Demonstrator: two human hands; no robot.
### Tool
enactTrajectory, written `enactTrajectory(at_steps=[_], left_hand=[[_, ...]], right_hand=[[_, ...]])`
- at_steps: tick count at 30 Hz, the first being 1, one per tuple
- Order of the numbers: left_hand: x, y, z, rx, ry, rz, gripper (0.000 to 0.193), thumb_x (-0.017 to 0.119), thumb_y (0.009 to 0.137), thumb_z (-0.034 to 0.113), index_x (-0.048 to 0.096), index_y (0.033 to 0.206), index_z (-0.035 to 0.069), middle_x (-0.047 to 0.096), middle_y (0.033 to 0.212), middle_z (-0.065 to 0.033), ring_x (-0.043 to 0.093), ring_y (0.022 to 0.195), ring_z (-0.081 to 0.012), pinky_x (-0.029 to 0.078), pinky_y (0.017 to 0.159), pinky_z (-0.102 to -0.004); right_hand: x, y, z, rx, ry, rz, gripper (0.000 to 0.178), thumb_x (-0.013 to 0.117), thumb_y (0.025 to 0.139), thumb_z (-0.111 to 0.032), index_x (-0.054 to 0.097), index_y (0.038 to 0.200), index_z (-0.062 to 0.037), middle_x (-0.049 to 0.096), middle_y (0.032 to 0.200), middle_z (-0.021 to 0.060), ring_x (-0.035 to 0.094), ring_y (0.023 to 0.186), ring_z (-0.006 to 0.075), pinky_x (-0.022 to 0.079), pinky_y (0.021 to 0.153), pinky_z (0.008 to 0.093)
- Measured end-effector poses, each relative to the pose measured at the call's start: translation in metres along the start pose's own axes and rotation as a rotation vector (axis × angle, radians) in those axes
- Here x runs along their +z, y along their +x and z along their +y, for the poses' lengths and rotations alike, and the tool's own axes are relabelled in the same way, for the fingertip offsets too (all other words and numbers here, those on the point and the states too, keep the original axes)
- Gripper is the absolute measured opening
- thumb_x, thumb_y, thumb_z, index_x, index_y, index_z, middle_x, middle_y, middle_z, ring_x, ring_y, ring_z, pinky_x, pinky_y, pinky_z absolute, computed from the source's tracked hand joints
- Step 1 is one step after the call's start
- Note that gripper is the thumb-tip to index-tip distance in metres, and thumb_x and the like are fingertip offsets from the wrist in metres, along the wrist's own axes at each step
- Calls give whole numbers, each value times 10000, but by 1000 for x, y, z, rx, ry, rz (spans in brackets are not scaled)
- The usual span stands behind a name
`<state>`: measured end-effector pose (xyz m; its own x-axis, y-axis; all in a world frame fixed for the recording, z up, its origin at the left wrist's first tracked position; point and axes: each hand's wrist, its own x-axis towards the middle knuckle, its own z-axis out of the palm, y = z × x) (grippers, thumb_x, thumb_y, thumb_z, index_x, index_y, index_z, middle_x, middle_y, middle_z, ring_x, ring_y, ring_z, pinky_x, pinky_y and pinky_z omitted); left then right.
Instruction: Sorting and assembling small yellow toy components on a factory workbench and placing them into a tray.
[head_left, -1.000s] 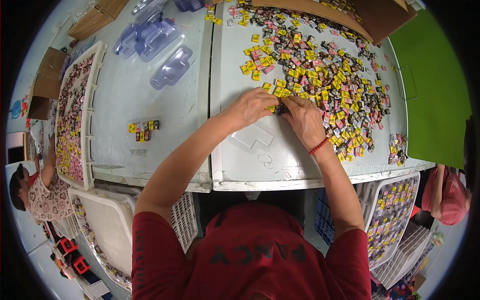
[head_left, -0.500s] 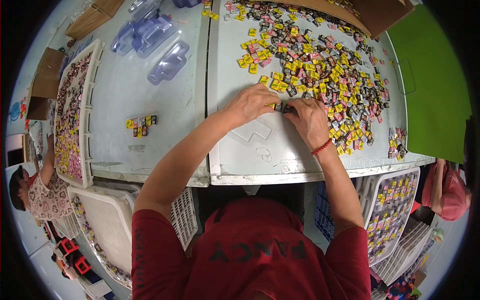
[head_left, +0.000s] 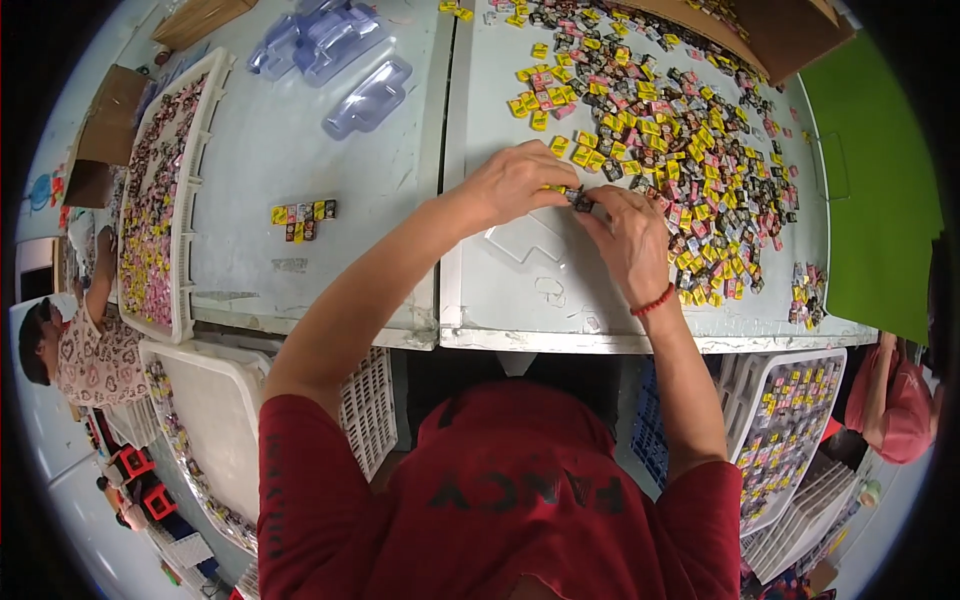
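Head view: both hands meet at the near left edge of the pile [head_left: 690, 165] of small wrapped blocks, which lies loose on the pale desk [head_left: 620, 318]. The left hand [head_left: 522, 182] comes in from the pile's left, back of the hand up, fingers bent and bunched, with thumb and fingertips pinching a yellow block [head_left: 553, 187]. Its forearm runs in a long slant from the lower left, elbow out wide. The right hand [head_left: 632, 232] sits right against the pile's near left side, wrist upright with a red bead bracelet [head_left: 653, 301], forearm steep, fingers curled and thumb tucked under, gripping a dark block [head_left: 581, 200]. The two blocks are just beside each other (whether they rest on the desk or are slightly lifted, I cannot tell). Nearer than the pile and to its left, below the left hand, lies a clear angular plastic piece [head_left: 522, 240]. Well to the left of the pile stands a small joined group of blocks [head_left: 303, 218], with bluish clear plastic trays [head_left: 368, 97] farther back on that same side. Farthest left of the pile is a white crate [head_left: 187, 240] filled with more blocks.
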<state>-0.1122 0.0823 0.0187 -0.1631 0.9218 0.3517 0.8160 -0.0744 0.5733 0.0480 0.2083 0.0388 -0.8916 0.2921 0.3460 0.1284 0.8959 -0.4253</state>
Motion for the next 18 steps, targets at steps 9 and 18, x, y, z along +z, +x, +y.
enactTrajectory(at_steps=[9, 18], left_hand=[[-11, -55, 2, 76, 83, -106, 255, 682, 744, 124, 651, 982, 39, 650, 1002, -36, 562, 911, -242, 487, 813, -323], [-19, -50, 3, 172, 115, -102, 165, 641, 740, 56, 626, 900, 18, 611, 967, -25, 550, 917, -260, 503, 768, -316]], right_hand=[[31, -26, -38, 18, 92, 18, 218, 746, 711, -123, 676, 904, -50, 671, 890, 94, 618, 833, 273, 447, 780, 377], [35, -24, -36, -66, 14, 11, 185, 726, 705, -126, 667, 873, -78, 660, 935, 61, 604, 851, 241, 444, 778, 363]])
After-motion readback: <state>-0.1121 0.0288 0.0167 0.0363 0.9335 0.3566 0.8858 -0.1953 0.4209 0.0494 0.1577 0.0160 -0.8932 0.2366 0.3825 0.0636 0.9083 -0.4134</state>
